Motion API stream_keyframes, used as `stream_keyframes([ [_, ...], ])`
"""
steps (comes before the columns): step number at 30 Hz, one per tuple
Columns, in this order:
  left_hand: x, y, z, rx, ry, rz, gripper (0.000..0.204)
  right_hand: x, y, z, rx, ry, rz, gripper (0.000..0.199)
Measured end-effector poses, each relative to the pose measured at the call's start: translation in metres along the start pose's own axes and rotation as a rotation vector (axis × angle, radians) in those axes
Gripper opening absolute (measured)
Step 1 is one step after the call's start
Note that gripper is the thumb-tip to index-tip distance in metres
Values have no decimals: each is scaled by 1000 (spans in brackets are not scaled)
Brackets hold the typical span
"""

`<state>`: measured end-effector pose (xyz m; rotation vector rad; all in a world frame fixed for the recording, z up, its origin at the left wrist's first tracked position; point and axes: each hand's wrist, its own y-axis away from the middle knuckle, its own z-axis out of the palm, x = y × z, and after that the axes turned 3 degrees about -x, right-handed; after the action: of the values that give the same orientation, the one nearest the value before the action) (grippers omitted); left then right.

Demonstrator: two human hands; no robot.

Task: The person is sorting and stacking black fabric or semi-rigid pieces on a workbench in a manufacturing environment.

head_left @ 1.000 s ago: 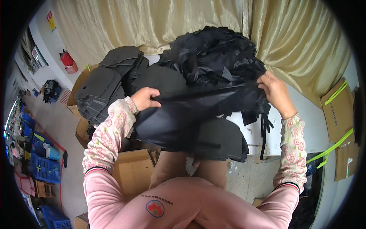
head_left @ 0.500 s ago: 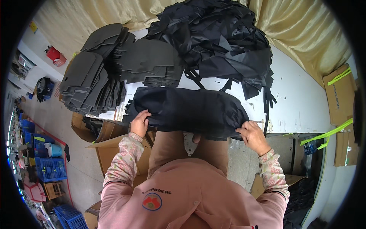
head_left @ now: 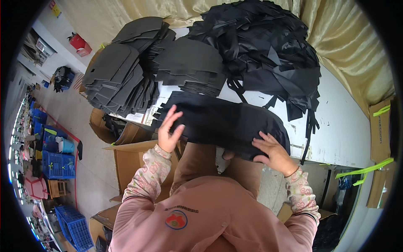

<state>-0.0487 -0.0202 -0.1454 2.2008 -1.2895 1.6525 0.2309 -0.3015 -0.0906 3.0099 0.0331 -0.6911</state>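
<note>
A long black fabric piece (head_left: 222, 122) lies along the near edge of the white table, partly overhanging it above my knees. My left hand (head_left: 169, 129) is open at its left end, fingers spread, thumb apart. Over the right part of the cloth, my right hand (head_left: 273, 153) is open too, its fingers stretched out across the surface. Neither hand grips the cloth. Whether the fingertips press on it or hover just above, I cannot tell.
Stacks of dark grey curved panels (head_left: 189, 63) stand at the table's back left. A big heap of black fabric pieces (head_left: 260, 50) fills the back. Cardboard boxes (head_left: 130, 164) stand below on the left. Blue plastic crates (head_left: 58, 164) line the floor farther left. A gold curtain (head_left: 348, 46) hangs behind.
Both hands have let go of the fabric's near corners and opened, with fingers now spread over it. The whole view has shifted, so the table's things appear farther right.
</note>
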Motion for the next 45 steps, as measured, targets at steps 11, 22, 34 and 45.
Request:
stream_keyframes([
  [11, 64, -32, 50, -700, -107, 708, 19, -59, -139, -4, 247, -1078, 38, 21],
  [22, 3, -214, -43, -663, -1138, -75, 66, -45, -123, 15, 328, -1055, 109, 15],
  [34, 101, -127, 7, -197, 274, 115, 43, -64, -142, -12, 654, -1146, -7, 13],
  [45, 116, -96, 29, -326, -308, 622, 58, -47, -108, -41, 638, -417, -393, 32],
])
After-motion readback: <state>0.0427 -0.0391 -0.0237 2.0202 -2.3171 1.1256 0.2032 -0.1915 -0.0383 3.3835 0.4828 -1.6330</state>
